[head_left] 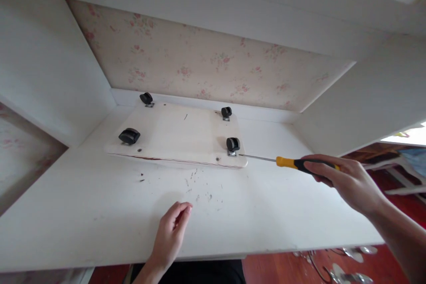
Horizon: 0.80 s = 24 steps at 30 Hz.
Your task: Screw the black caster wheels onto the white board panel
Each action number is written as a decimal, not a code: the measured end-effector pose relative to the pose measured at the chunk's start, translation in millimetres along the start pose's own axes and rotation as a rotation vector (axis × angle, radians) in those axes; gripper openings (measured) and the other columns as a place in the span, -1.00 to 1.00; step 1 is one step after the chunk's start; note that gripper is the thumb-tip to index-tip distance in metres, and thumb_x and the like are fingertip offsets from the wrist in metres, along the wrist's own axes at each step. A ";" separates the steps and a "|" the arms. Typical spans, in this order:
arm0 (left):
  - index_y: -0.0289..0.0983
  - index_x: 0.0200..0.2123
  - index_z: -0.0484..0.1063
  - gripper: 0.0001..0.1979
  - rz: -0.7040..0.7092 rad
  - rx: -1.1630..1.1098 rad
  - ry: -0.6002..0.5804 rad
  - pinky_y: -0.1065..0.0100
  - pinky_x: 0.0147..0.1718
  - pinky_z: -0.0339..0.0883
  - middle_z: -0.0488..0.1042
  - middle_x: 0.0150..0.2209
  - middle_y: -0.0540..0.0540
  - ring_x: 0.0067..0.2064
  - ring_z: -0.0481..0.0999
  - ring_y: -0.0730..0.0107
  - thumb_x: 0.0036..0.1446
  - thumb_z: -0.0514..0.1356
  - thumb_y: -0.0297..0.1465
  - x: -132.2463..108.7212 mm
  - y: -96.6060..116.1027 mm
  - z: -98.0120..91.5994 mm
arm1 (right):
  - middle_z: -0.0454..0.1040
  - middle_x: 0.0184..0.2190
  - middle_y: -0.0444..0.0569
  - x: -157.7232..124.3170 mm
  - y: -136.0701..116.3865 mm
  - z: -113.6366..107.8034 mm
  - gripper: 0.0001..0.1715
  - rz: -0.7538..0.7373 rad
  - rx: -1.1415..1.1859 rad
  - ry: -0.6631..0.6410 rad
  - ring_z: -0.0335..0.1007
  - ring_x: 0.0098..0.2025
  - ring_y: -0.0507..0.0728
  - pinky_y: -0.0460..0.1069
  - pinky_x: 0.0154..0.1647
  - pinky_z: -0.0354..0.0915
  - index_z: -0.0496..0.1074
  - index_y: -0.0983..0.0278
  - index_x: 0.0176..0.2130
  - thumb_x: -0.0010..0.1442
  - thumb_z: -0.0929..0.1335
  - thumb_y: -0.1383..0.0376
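My right hand (342,179) is wrapped round the yellow and black handle of a screwdriver (289,162). Its thin shaft points left, the tip beside the metal plate under the front right caster (233,144). That caster is on a white board (189,135) lying flat, with three more black casters: front left (129,136), back left (146,98) and back right (226,112). The board's front edge is cracked. Closed with thumb against fingers, my left hand (172,226) hovers in front of the board; whatever it may hold is hidden.
The board rests on a white shelf (273,213) with dark crumbs scattered in front of it. White side panels and a floral-papered back (213,62) enclose it. Below the front edge, a lamp-like fixture with metal parts (353,255) lies on the red floor (279,270).
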State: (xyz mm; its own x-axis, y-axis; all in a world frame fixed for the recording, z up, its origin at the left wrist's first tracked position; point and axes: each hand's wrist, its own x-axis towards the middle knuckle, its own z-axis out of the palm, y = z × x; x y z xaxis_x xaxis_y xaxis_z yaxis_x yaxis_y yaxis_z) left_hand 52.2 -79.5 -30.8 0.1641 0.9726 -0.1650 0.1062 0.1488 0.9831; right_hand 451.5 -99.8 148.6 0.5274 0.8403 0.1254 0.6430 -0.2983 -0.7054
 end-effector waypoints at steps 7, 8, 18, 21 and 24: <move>-0.18 -0.25 0.60 -0.80 0.024 0.040 -0.031 0.41 -0.39 0.24 0.50 -0.38 -0.09 -0.39 0.40 0.31 0.20 0.25 -0.21 1.4 -4.0 -3.8 | 0.39 -0.61 -0.08 22.2 -40.7 6.8 -0.35 0.030 -0.223 -0.259 0.23 -0.51 0.04 0.00 -0.46 0.05 0.63 0.32 -0.27 0.03 0.37 -0.18; -0.18 -0.26 0.59 -0.80 0.030 0.042 -0.033 0.41 -0.39 0.25 0.50 -0.38 -0.09 -0.39 0.40 0.32 0.20 0.25 -0.20 1.9 -5.1 -4.1 | 0.38 -0.61 -0.09 22.4 -46.7 8.1 -0.36 0.023 -0.241 -0.268 0.22 -0.51 0.05 0.01 -0.46 0.04 0.63 0.32 -0.29 0.03 0.36 -0.18; -0.22 -0.17 0.54 -0.71 0.108 0.110 -0.109 0.41 -0.39 0.28 0.47 -0.37 -0.04 -0.37 0.41 0.37 0.29 0.13 -0.17 4.5 -17.1 -6.7 | 0.36 -0.60 -0.11 19.6 -59.5 7.3 -0.42 0.060 -0.261 -0.307 0.22 -0.46 0.14 0.05 -0.42 0.04 0.62 0.22 -0.27 0.03 0.36 -0.18; -0.22 -0.17 0.54 -0.71 0.111 0.114 -0.114 0.42 -0.39 0.29 0.46 -0.37 -0.03 -0.38 0.41 0.38 0.30 0.13 -0.16 3.5 -16.5 -7.4 | 0.37 -0.59 -0.10 21.7 -68.3 8.2 -0.44 0.054 -0.308 -0.305 0.23 -0.47 0.15 0.06 -0.43 0.05 0.62 0.21 -0.29 0.04 0.35 -0.16; -0.22 -0.17 0.54 -0.71 0.113 0.119 -0.114 0.42 -0.40 0.28 0.46 -0.38 -0.03 -0.39 0.41 0.38 0.29 0.13 -0.16 3.3 -15.7 -7.7 | 0.37 -0.58 -0.10 25.6 -79.5 9.8 -0.48 0.027 -0.340 -0.317 0.23 -0.47 0.14 0.06 -0.43 0.07 0.61 0.22 -0.30 0.06 0.35 -0.13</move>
State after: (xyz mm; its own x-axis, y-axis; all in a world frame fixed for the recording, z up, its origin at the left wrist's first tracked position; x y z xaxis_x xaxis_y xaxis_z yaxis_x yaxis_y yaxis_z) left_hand 43.5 -77.3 -46.2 0.2904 0.9545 -0.0683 0.1946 0.0110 0.9808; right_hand 408.5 -50.2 201.1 0.3847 0.9113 -0.1470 0.8047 -0.4091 -0.4303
